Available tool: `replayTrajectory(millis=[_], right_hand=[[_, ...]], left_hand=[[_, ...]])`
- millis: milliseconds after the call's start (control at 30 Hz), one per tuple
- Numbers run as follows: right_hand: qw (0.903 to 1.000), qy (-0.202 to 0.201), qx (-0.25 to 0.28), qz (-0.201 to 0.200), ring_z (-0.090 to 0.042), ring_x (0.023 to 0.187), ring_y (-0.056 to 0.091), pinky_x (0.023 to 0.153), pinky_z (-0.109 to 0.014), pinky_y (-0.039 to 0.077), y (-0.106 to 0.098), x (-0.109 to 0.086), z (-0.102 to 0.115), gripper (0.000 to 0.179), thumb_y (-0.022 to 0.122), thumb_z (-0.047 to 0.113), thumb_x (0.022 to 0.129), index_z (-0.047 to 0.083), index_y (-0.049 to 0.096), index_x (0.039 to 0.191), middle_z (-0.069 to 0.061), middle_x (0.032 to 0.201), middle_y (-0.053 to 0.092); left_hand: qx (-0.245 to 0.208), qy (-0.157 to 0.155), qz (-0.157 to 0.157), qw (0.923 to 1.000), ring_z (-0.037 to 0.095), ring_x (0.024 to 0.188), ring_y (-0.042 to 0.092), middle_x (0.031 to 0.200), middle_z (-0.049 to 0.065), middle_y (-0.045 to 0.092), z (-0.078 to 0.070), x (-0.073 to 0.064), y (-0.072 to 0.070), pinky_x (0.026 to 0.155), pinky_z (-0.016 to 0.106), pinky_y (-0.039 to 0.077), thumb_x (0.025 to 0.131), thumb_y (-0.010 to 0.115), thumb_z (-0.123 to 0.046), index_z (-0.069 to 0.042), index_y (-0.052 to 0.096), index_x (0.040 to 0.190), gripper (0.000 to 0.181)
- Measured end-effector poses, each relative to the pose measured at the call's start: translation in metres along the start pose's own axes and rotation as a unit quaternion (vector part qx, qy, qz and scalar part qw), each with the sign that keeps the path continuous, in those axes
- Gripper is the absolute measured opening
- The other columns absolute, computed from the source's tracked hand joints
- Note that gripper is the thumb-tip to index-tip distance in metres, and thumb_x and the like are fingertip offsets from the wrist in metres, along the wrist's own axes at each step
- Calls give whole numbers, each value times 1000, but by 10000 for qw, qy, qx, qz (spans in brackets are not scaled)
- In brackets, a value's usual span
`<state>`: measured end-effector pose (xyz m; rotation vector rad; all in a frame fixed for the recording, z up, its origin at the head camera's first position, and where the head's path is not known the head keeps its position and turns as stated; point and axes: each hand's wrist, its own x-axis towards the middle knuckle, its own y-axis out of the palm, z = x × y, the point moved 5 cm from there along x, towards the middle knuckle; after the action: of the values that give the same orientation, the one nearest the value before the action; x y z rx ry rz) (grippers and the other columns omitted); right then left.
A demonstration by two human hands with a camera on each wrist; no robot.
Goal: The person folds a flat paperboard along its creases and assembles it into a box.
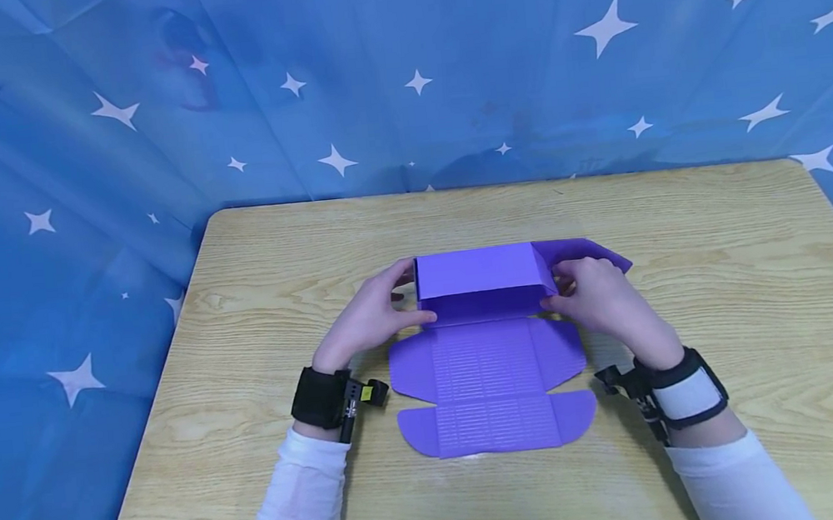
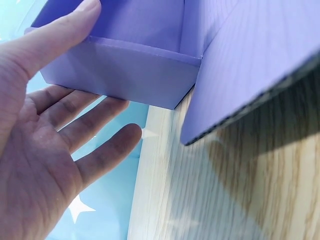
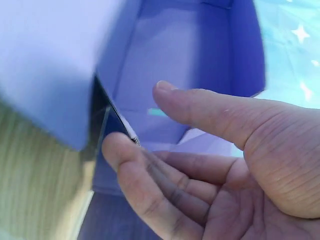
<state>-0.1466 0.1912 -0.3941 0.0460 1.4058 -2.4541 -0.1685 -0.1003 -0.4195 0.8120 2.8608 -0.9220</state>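
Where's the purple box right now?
In the head view, the purple box sits on the wooden table near the picture's centre, between the left hand and the right hand.

Wood-grain table [image 1: 750, 278], pale brown, part-folded purple cardboard box [image 1: 483, 362], resting directly on it

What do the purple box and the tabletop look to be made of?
Purple box: most likely corrugated cardboard, smooth and fairly matte; a cut edge in the left wrist view shows dark, ridged fluting.

Tabletop: wood or wood-look laminate, pale and smooth; grain lines show, but whether they're printed I can't tell.
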Motion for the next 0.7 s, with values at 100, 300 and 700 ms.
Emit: replayTrajectory(millis=[100,300,700], right_hand=[[9997,-88,212,10,-29,82,79,72,-43,64,-2,-3,5,24,78,18,93,-3,73,105,-21,96,80],[9992,-266,283,-57,-30,85,80,74,-45,65,-3,-7,16,25,78,19,93,-2,73,108,-20,97,81],[9985,-467,197,-184,-28,85,78,75,-44,64,3,-9,24,21,75,17,96,-1,74,105,-15,90,80]], left_hand=[[19,37,-7,10000,37,148,52,157,12,56,-1,-1,0,118,53,51,91,84,-24,-12,43,158,80],[6,76,-19,10000,37,148,53,154,11,58,-1,-1,1,119,53,50,91,84,-24,-13,46,155,75],[43,182,-17,9998,37,149,52,154,10,58,-3,-2,2,118,53,50,91,84,-22,-15,49,153,72]])
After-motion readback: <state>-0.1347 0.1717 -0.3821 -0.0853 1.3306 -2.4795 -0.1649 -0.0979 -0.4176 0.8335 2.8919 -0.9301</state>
